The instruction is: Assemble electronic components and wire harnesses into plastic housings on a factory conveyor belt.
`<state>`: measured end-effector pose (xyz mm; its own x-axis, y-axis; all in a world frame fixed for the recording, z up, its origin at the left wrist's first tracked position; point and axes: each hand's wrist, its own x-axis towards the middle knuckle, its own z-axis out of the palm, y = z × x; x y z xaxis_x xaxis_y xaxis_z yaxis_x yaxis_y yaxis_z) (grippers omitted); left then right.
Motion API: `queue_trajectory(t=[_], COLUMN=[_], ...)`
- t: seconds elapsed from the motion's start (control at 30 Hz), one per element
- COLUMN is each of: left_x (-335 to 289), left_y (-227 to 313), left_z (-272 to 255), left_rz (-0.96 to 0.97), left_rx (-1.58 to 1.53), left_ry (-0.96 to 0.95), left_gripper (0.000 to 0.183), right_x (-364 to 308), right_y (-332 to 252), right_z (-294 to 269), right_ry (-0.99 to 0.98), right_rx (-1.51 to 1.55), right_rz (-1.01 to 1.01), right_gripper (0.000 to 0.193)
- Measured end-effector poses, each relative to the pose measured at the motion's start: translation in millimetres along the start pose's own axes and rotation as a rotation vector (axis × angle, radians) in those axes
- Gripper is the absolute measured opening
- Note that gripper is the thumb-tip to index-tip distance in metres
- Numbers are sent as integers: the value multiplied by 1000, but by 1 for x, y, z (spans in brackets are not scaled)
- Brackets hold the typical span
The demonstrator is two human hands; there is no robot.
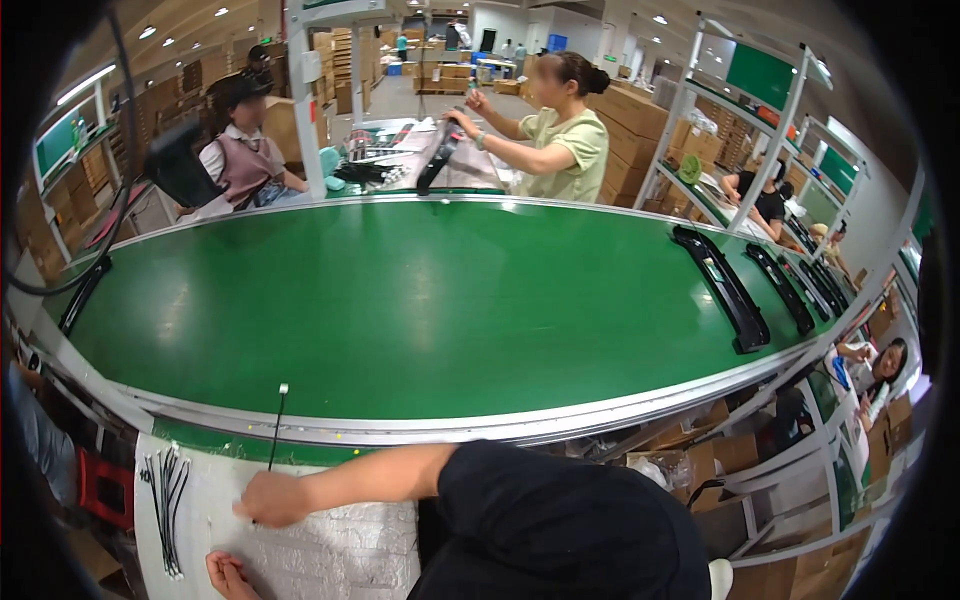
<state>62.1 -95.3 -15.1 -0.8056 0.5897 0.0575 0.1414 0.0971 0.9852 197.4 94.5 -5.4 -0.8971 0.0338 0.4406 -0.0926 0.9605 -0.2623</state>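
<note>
Right hand (272,499), lower left of frame, closed on thin black rod (277,432) reaching up to conveyor edge. Left hand (229,576) at bottom edge, grip not visible. Bundle of black rods (167,505) lies at left on white sheet (330,555).

Your right hand (272,498) reaches across your body and pinches the lower end of a thin black cable tie (277,428), which stands up over the conveyor's metal edge rail (560,418). Your left hand (232,577) rests on the white padded work surface (330,555), near a bundle of black cable ties (167,505). Long black plastic parts (722,287) lie on the green conveyor belt (420,300) at your right.
</note>
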Motion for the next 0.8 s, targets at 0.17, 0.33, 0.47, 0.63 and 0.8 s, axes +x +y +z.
queue_trajectory(t=[0.17,0.33,0.47,0.63,0.8], left_x=[7,-5,-13,-16,-16], left_y=[-11,-11,22,28,36], left_z=[13,4,25,18,35], left_rz=[67,68,51,-38,58], left_rx=[-109,-45,-5,-54,149], left_ry=[-85,-18,-53,-4,22], left_gripper=[4,2,5,8,8], right_x=[-12,-4,-10,50,159], right_y=[4,2,2,10,107], right_z=[-2,14,-6,-43,-75], right_ry=[111,289,22,25,176], right_rx=[-77,-43,-259,-235,-399], right_rz=[238,119,254,320,363], right_gripper=[13,11,31,14,20])
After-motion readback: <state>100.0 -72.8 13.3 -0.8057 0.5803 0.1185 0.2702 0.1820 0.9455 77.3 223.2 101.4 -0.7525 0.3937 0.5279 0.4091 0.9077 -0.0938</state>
